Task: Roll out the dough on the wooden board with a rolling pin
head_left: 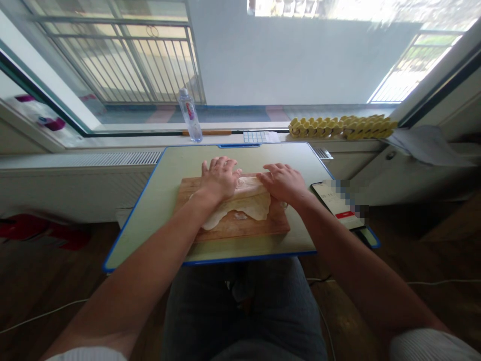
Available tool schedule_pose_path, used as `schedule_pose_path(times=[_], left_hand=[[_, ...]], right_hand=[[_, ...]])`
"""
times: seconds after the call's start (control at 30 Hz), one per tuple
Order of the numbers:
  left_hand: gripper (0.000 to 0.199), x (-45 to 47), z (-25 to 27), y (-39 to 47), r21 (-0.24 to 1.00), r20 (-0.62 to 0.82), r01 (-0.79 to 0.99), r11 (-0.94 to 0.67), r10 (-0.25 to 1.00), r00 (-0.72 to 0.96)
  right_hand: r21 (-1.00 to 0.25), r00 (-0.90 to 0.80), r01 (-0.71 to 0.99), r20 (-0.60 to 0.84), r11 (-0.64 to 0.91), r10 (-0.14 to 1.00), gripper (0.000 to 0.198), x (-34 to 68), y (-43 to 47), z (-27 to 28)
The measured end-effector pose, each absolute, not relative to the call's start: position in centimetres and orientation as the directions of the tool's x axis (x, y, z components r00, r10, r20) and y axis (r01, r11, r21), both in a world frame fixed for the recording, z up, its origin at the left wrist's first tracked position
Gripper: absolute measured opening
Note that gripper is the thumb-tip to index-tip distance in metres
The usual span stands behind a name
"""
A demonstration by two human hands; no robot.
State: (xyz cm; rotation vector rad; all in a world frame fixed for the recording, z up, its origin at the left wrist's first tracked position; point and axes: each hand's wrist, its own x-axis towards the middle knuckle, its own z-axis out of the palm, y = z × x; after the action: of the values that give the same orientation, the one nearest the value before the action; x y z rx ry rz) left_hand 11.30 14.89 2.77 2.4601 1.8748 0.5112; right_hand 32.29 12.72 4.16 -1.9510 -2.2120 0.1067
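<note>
A thin, pale sheet of dough [248,207] lies on a wooden cutting board [240,232], its near edge uneven and its far part raised into a roll between my hands. Whether a rolling pin is inside that roll I cannot tell. My left hand [220,178] presses on the left of the roll with its fingers stretched forward and apart. Over the right end lies my right hand [283,181], palm down, fingers stretched out toward the left. A small pale patch [240,216], perhaps flour, shows on the board by the dough's near edge. My palms hide parts of the roll.
The board rests on a small blue-edged table [150,220]. A phone [334,203] lies at its right edge. On the windowsill behind stand a clear plastic bottle [191,118] and yellow egg cartons [340,127]. My legs [244,311] are under the near edge; cables cross the floor.
</note>
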Motion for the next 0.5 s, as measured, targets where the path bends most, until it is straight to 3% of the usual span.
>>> schedule_pose_path(times=[0.17, 0.3, 0.5], left_hand=[[0.054, 11.6, 3.0, 14.4, 0.223, 0.142, 0.933, -0.284, 0.956, 0.257], [0.06, 11.7, 3.0, 13.0, 0.258, 0.055, 0.911, -0.323, 0.946, 0.32], [0.061, 11.6, 3.0, 14.5, 0.249, 0.066, 0.913, -0.324, 0.946, 0.318]], right_hand=[[-0.067, -0.159, 0.985, -0.008, 0.159, 0.987, 0.06, 32.7, 11.8, 3.9], [-0.037, -0.195, 0.98, 0.022, 0.196, 0.981, 0.059, 33.1, 8.5, 3.6], [-0.062, -0.128, 0.989, 0.079, 0.133, 0.989, 0.063, 32.8, 9.7, 3.1]])
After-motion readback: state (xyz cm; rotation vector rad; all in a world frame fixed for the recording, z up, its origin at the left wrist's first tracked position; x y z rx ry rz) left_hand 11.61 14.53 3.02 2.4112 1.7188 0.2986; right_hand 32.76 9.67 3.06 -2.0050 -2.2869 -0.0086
